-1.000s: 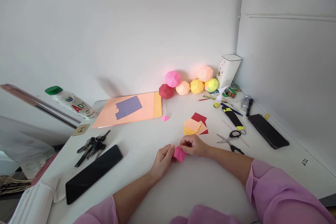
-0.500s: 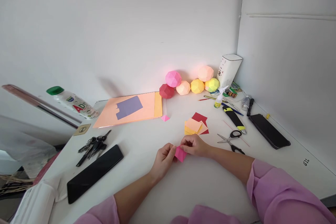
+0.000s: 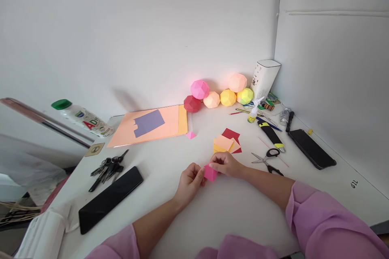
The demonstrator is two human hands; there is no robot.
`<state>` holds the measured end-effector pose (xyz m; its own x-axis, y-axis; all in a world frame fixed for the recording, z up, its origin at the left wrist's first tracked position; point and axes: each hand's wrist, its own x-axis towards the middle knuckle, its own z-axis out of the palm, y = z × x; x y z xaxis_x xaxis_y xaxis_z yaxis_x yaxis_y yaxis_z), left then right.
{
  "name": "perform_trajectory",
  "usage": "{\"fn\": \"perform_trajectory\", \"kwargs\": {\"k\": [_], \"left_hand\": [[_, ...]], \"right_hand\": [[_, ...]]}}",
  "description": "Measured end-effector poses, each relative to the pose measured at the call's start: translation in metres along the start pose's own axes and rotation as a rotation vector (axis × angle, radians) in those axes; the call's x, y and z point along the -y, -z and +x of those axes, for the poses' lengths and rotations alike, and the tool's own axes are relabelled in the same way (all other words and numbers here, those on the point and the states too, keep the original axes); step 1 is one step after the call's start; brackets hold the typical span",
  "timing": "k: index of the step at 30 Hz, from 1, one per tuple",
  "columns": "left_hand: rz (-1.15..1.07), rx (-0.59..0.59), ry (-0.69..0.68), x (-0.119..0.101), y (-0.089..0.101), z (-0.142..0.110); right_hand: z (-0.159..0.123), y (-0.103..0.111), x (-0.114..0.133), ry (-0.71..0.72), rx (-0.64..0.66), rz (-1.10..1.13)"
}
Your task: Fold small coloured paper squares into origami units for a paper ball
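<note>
Between my fingertips is a small folded piece of pink paper [image 3: 210,173], held just above the table. My left hand [image 3: 191,182] pinches its left edge between thumb and fingers. My right hand [image 3: 226,164] grips its upper right side, thumb in front. The far side of the paper is hidden by my fingers. Just beyond my right hand lie loose paper squares [image 3: 224,143] in peach, yellow and red. A smaller folded pink paper piece [image 3: 191,135] rests farther back, beside the stack of coloured sheets [image 3: 121,127].
Faceted paper balls, among them a red one [image 3: 192,104], line the wall. Scissors [image 3: 267,161], a box cutter [image 3: 271,134], a glue bottle [image 3: 254,112] and a black phone case [image 3: 312,149] lie right. Keys [image 3: 109,169], a black phone [image 3: 110,200] and a white bottle [image 3: 82,117] are left.
The pink paper has turned slightly in my fingers, so a flatter face shows now. Both hands keep their pinch on it, and the view has shifted a little.
</note>
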<state>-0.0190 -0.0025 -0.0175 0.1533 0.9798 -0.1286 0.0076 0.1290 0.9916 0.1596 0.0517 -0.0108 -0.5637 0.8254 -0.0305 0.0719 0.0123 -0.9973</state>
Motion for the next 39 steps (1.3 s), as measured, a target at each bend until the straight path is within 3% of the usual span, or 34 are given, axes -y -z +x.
{"fn": "perform_trajectory", "kwargs": {"k": [9,13,19,23,30,39], "left_hand": [[-0.044,-0.018,-0.018,-0.004,0.0,-0.001],[-0.039,0.06,0.016,-0.001,-0.001,0.002],[-0.179,-0.082,-0.017,-0.001,0.001,0.005],[-0.193,-0.073,-0.038,-0.006,0.001,0.004],[-0.087,0.072,-0.076,-0.01,0.002,0.002],[-0.217,-0.005,-0.014,-0.006,-0.002,0.003]], "right_hand": [[0.001,0.001,-0.003,0.006,0.035,-0.057],[0.0,-0.001,-0.001,0.017,0.053,-0.073],[0.0,0.0,0.0,-0.001,0.115,0.002],[0.0,0.0,0.001,0.015,0.091,-0.05],[0.001,0.002,0.002,-0.025,0.022,0.101],[0.002,0.001,-0.002,-0.006,0.029,0.103]]}}
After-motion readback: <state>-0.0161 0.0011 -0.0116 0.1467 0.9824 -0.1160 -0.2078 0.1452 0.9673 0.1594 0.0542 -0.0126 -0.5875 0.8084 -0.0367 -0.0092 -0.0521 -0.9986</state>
